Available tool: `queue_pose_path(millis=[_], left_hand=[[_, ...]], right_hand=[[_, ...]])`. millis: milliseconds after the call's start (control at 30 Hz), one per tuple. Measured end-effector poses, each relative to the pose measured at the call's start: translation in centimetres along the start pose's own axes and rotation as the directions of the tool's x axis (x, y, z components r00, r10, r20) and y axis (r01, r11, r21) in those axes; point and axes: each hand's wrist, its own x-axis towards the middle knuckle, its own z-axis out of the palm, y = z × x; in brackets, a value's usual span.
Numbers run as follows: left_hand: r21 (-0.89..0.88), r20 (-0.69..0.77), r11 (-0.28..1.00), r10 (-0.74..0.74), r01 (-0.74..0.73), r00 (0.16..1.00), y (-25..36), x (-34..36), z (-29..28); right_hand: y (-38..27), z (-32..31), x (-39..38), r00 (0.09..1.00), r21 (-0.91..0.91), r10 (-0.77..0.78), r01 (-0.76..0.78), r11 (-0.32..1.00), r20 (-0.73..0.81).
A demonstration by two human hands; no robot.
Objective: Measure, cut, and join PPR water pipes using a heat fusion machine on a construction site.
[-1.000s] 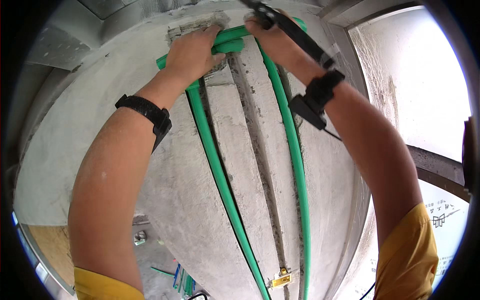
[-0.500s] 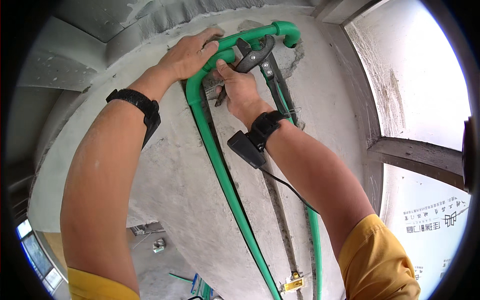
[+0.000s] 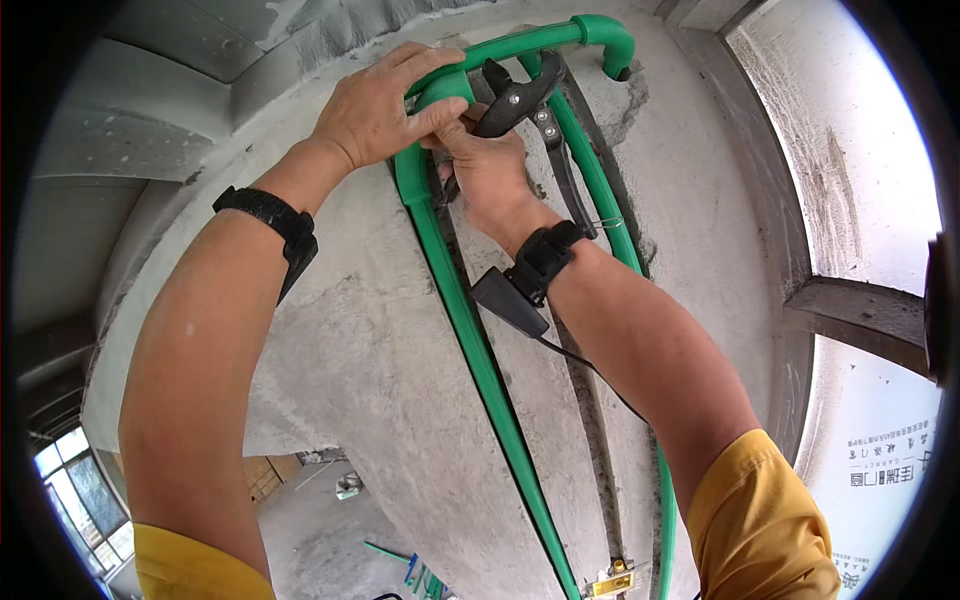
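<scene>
My left hand (image 3: 372,108) is wrapped over green plastic pipework at the top of the wall, fingers on the upper pipe (image 3: 520,45) and thumb over the bent piece (image 3: 412,175) below. Close beside it, my right hand (image 3: 490,175) grips a black pipe cutter (image 3: 518,102). The cutter's curved head lies just under the upper pipe, and one handle slants down with a wire loop at its end. My right fingertips are hidden behind the hand and pipe. From the bend a long green pipe (image 3: 480,365) runs down the wall. Another green pipe (image 3: 592,165) passes right of the cutter.
Grooves cut into the grey wall (image 3: 350,350) run beside the pipes. A yellow level (image 3: 610,582) sits low between them. A dark window frame (image 3: 860,315) stands at the right. Pieces of green pipe (image 3: 430,580) lie on the floor at lower left.
The view has shifted, so the pipework sits farther right. My left thumb has come down over the bend, nearer my right hand. More of the right-hand pipe shows beside the cutter.
</scene>
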Motion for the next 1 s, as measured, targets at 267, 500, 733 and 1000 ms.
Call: queue_pose_path(millis=[267,500,733,1000], left_hand=[[0.008,-0.122,0.996,0.084,-0.084,0.989,-1.1,-1.0,0.9],[-0.020,-0.142,0.991,0.126,-0.130,0.982,-0.6,0.4,1.7],[-0.097,-0.102,0.991,0.087,-0.097,0.991,-1.2,0.1,1.2],[-0.002,-0.110,0.988,0.150,-0.152,0.982,-1.5,0.2,0.8]], right_hand=[[-3.1,0.1,-9.4,0.964,-0.221,0.152,-0.201,0.955,-0.220],[-7.9,-8.1,-30.6,0.998,-0.620,-0.058,0.034,0.784,-0.018],[-23.7,-1.6,3.9,0.961,-0.887,-0.255,0.206,0.413,0.105],[-19.5,-6.7,13.8,0.919,-0.743,0.234,0.087,0.664,0.317]])
